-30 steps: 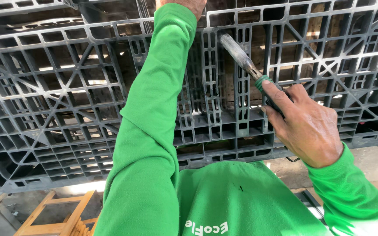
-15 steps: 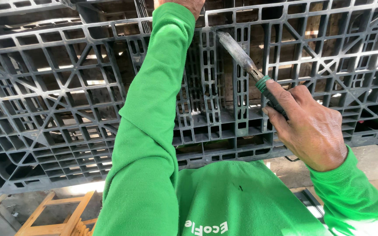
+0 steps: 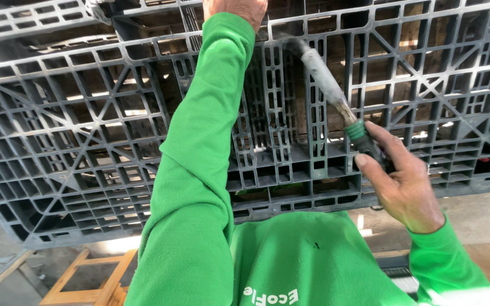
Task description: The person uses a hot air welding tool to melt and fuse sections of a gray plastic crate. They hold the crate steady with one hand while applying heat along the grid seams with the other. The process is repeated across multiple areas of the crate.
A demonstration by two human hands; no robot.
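Observation:
A large grey plastic pallet (image 3: 86,141) with a ribbed grid stands on edge in front of me and fills most of the view. My left hand (image 3: 235,8) reaches up to its top part in a green sleeve; its fingers are cut off by the frame edge. My right hand (image 3: 406,181) is shut on the dark handle of a worn metal tool (image 3: 324,79) with a green collar. The tool's shaft slants up and left, and its tip lies against the pallet's ribs close under my left hand.
A wooden frame (image 3: 86,277) lies on the concrete floor at the lower left, below the pallet. A dark ribbed object (image 3: 395,275) shows at the lower right beside my right sleeve. Wooden boards show through the pallet's openings.
My right hand has dropped slightly and the tool now stands steeper, its tip still at the ribs under my left hand. The left arm has stayed in place.

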